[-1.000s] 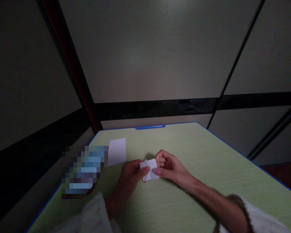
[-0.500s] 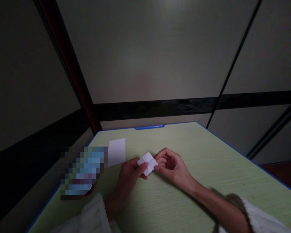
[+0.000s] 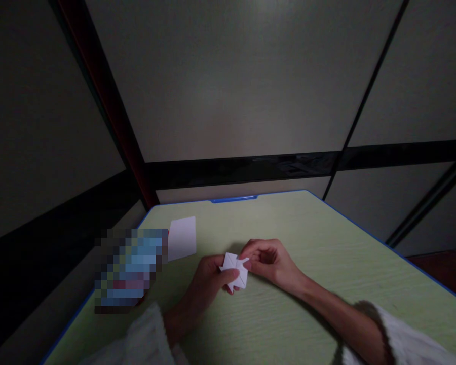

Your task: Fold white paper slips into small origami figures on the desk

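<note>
Paper [image 3: 242, 278], folded, roughly square, long axis unclear, flap [image 3: 244, 260] pointing right, pinched by left fingers [image 3: 229, 276] and right fingers [image 3: 255, 246]

A flat white rectangular paper sheet [image 3: 182, 238] lies beside a pixelated bluish oblong object [image 3: 133, 268] on a pale-green, wood-grained, blue-edged table [image 3: 334, 258]; behind stand grey panels [image 3: 243, 86] crossed by a black band [image 3: 228, 171].
</note>
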`<state>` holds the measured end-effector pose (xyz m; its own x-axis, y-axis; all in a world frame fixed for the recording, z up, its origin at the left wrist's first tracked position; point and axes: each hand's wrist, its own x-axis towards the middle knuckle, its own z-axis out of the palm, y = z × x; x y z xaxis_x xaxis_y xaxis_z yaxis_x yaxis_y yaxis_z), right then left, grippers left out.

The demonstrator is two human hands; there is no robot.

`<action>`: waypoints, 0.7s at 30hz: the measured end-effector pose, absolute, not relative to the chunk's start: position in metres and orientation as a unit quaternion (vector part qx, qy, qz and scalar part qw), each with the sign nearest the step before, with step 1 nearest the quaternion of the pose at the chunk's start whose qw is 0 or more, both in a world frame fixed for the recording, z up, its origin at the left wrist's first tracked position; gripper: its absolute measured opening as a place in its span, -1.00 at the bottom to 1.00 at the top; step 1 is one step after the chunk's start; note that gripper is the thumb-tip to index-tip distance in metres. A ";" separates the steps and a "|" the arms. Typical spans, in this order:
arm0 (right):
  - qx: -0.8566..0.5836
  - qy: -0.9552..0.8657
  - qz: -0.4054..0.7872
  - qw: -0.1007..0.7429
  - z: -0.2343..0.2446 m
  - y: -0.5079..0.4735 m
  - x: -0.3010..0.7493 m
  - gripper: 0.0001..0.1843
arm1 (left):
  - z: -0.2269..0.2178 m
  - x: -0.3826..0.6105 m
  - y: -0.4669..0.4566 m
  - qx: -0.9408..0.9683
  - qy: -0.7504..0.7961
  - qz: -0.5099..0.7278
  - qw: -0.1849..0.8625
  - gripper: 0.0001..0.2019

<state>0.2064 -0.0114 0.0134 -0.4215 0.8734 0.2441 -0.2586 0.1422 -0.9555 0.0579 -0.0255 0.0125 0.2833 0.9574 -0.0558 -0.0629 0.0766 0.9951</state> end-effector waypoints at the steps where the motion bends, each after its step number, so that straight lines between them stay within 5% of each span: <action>1: -0.262 -0.593 0.602 0.466 0.013 -0.011 0.207 -0.92 | 0.012 0.058 -0.025 0.531 0.423 0.420 0.602 -0.90; 13: -0.281 -0.598 0.631 0.407 0.014 -0.008 0.209 -0.83 | 0.014 0.058 -0.026 0.548 0.429 0.411 0.589 -0.80; 21: -0.283 -0.627 0.598 0.410 0.013 -0.006 0.211 -0.94 | 0.004 0.056 -0.022 0.577 0.428 0.395 0.573 -0.79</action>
<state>0.2112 -0.0059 0.0127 -0.5031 0.8462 0.1756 -0.1352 0.1236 -0.9831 0.0560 -0.0216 0.0044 0.3215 0.9462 -0.0356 0.0414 0.0235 0.9989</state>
